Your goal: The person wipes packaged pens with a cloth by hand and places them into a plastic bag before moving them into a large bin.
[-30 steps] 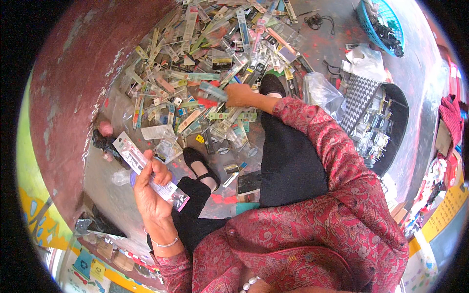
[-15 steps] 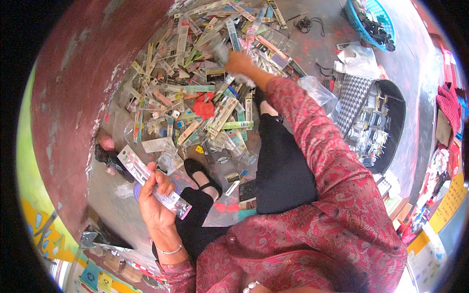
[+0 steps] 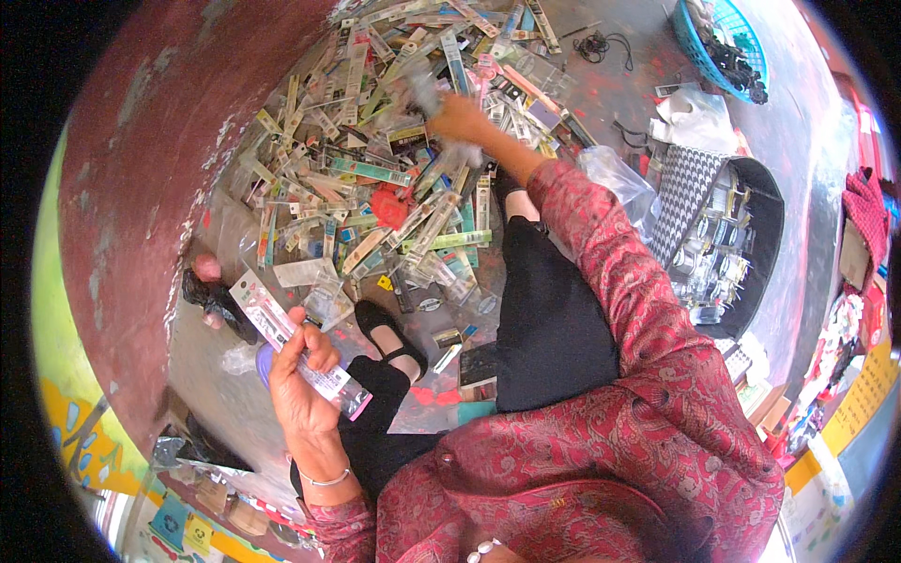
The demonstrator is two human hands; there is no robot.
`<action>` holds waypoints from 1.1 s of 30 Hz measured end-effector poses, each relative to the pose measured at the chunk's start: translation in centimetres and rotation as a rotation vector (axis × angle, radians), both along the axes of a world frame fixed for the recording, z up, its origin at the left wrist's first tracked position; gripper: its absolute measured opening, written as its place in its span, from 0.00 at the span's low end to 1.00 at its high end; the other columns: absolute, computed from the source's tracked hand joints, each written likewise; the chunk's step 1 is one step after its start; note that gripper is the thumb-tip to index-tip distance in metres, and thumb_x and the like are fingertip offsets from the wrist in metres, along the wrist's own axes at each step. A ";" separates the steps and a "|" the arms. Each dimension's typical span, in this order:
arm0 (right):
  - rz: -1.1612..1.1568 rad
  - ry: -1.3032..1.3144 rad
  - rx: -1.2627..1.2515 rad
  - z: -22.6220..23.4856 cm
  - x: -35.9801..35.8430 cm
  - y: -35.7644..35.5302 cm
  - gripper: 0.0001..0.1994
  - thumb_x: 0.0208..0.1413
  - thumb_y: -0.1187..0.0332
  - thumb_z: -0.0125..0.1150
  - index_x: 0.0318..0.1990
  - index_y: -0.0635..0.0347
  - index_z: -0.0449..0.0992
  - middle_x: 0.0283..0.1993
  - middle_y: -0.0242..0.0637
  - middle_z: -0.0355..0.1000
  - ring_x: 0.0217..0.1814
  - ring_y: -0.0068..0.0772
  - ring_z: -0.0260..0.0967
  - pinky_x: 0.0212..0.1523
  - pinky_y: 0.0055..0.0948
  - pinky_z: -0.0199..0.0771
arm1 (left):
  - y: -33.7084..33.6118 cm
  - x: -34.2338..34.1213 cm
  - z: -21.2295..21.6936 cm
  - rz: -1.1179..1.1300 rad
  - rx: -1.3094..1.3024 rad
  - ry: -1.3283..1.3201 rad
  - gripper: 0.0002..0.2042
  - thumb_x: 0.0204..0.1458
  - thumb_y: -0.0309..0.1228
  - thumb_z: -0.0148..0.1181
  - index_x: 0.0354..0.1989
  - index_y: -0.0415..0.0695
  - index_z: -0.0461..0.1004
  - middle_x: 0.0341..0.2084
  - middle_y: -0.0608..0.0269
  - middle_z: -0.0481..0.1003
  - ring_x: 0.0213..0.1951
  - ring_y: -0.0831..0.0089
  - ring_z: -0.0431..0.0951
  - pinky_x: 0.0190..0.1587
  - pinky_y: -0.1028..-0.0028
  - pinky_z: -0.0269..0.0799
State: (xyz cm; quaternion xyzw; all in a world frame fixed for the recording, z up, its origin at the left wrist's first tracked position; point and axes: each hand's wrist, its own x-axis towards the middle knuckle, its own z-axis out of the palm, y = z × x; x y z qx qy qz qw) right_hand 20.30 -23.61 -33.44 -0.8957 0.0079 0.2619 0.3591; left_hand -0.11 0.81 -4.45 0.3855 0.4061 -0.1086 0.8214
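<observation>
My left hand (image 3: 302, 380) is closed around a slim flat packet (image 3: 267, 310), held tilted above the floor by my left foot. Its header is white, its middle clear with dark slim contents, and its lower end pinkish purple. My right hand (image 3: 460, 120) is stretched out over a wide pile of slim packets (image 3: 371, 174), with its fingers closed. From its fingertips sticks a greyish, see-through thing (image 3: 419, 86), too smeared to make out. Crumpled clear plastic (image 3: 463, 155) shows just under the right hand. A red piece (image 3: 390, 205) lies on the pile near the middle.
A blue basket (image 3: 685, 42) with dark things stands at the far right. Nearer is a black container (image 3: 768, 235) of clear packs, with a checked flap (image 3: 683, 192). Clear bags (image 3: 615, 178) lie beside it. A dark flat rectangle (image 3: 477, 366) lies between my legs; a reddish wall (image 3: 141, 188) rises at left.
The view has shifted slightly. My right hand and the blurred thing at its fingertips have moved a little over the pile. My left hand still holds the packet much as before.
</observation>
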 end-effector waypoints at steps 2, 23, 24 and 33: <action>-0.213 -0.177 -0.053 0.5 1.8 -2.9 0.39 0.32 0.54 0.64 0.55 0.64 0.60 0.43 0.56 0.69 0.46 0.50 0.68 0.46 0.40 0.67 | 0.2 -0.4 -0.2 -0.003 -0.004 -0.008 0.13 0.50 0.24 0.49 0.45 0.37 0.65 0.20 0.64 0.64 0.18 0.80 0.58 0.20 0.82 0.54; 0.462 -0.081 -0.042 4.0 -2.2 3.6 0.29 0.33 0.60 0.60 0.49 0.54 0.67 0.38 0.47 0.73 0.40 0.46 0.71 0.36 0.41 0.72 | 0.0 -0.2 -0.3 -0.059 -0.030 -0.019 0.13 0.49 0.24 0.51 0.44 0.37 0.66 0.19 0.64 0.65 0.17 0.80 0.59 0.20 0.81 0.55; 0.360 -0.104 -0.103 4.5 -0.7 3.1 0.31 0.33 0.59 0.60 0.52 0.56 0.65 0.37 0.46 0.73 0.39 0.46 0.72 0.35 0.41 0.72 | -0.1 -0.2 -0.3 -0.053 -0.031 -0.016 0.13 0.49 0.24 0.51 0.44 0.37 0.66 0.19 0.64 0.65 0.17 0.80 0.59 0.20 0.81 0.55; 0.510 -0.113 -0.438 1.2 -0.8 4.4 0.28 0.39 0.61 0.58 0.51 0.59 0.66 0.42 0.46 0.71 0.44 0.45 0.71 0.43 0.41 0.69 | 0.0 -0.1 -0.6 -0.076 -0.036 -0.018 0.12 0.50 0.25 0.51 0.44 0.37 0.65 0.19 0.64 0.65 0.17 0.80 0.59 0.20 0.82 0.55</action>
